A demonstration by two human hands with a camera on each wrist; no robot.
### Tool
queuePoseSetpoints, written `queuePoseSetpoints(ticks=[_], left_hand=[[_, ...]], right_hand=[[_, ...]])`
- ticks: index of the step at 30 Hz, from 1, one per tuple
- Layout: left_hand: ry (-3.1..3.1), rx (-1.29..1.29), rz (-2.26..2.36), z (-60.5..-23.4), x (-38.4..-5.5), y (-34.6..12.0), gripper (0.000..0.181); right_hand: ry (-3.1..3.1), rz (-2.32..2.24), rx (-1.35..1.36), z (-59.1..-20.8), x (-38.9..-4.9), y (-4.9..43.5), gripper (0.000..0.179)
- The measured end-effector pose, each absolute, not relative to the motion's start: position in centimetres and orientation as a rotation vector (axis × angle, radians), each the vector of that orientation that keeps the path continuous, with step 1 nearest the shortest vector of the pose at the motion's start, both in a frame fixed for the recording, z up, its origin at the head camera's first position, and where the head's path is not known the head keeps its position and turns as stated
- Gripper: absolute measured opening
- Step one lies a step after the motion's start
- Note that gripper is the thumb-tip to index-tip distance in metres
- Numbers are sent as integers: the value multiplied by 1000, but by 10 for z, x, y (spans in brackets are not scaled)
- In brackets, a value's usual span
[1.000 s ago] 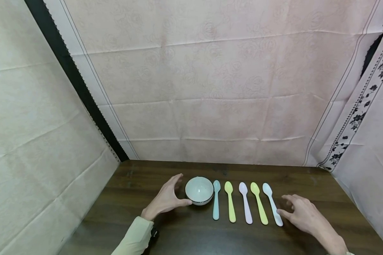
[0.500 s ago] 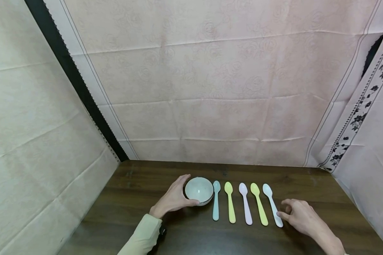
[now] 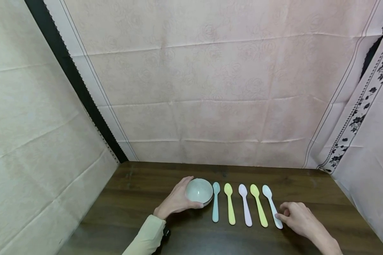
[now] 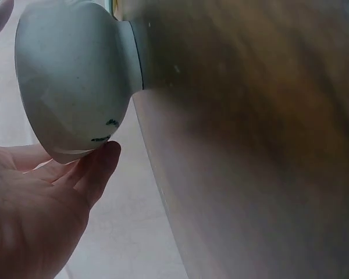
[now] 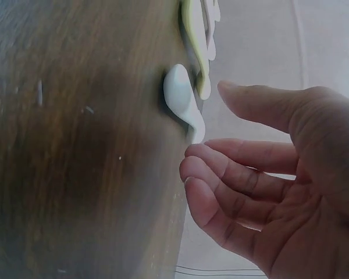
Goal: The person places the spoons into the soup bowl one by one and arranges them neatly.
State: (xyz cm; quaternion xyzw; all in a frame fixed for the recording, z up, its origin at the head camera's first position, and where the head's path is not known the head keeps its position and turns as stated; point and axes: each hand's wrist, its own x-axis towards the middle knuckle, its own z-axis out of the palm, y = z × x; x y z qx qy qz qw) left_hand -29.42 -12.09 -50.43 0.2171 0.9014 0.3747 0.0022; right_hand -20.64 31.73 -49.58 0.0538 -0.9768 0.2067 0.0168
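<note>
A pale bowl (image 3: pixel 199 191) stands on the table at the left end of a row of spoons. My left hand (image 3: pixel 176 201) holds its left side, thumb along the near side and fingers behind; in the left wrist view, fingertips rest on the wall of the bowl (image 4: pixel 75 81). At the row's right end lies a whitish-blue spoon (image 3: pixel 272 205). My right hand (image 3: pixel 298 219) is beside its handle, with the thumb tip right at it. Seen from the right wrist, thumb and bent fingers are apart, and the whitish spoon (image 5: pixel 179 96) lies beyond them.
Between bowl and whitish spoon lie a blue spoon (image 3: pixel 215 203), a yellow-green spoon (image 3: pixel 230 205), a lilac spoon (image 3: pixel 245 207) and another yellow-green spoon (image 3: pixel 259 207). The dark wooden table (image 3: pixel 140 198) ends at a cloth wall (image 3: pixel 210 106), with further cloth walls on both sides.
My left hand has moved right and closed in round the bowl. The right hand has shifted slightly, its thumb now nearer the whitish spoon's handle. The spoons lie as before.
</note>
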Motion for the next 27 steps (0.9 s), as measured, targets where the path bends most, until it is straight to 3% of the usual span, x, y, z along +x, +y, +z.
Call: queuePoseSetpoints(ticks=[16,27], left_hand=[[2806,603,1125,-508,-294,-119,121],[2774,558,1171,-503,-294,-118,116]], right_hand=[[-3058,701,80,-505,-209,311,13],[-3016,682,57,-507,-214,308,15]])
